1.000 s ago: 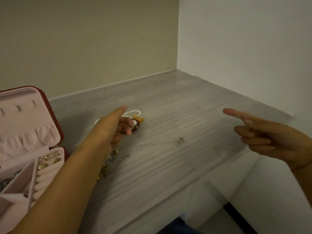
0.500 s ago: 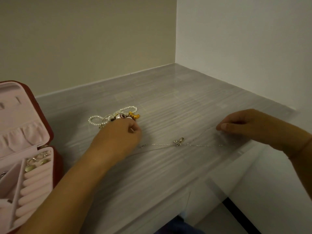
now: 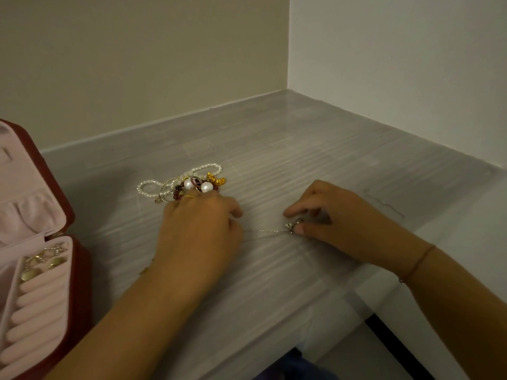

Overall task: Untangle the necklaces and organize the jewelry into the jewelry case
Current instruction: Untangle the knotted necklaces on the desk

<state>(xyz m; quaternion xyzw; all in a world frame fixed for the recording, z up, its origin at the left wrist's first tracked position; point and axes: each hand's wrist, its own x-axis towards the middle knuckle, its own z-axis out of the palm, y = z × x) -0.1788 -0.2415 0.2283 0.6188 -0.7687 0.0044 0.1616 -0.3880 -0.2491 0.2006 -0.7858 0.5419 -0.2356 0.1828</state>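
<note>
Thumb and forefinger of our right hand (image 3: 343, 223) pinch the pendant (image 3: 293, 225) on the chain (image 3: 267, 231); our left hand (image 3: 200, 231), palm-down, curls over its other end, grip unclear.

This looks like a home, probably a dressing corner. A grey wood-grain desktop (image 3: 301, 165) is fitted into the angle of two plain painted walls (image 3: 137, 64). On it are an open, pink-lined jewelry case (image 3: 30, 204), a heap of pearl and bead jewelry (image 3: 186, 183) and a fine chain necklace (image 3: 269, 231).
</note>
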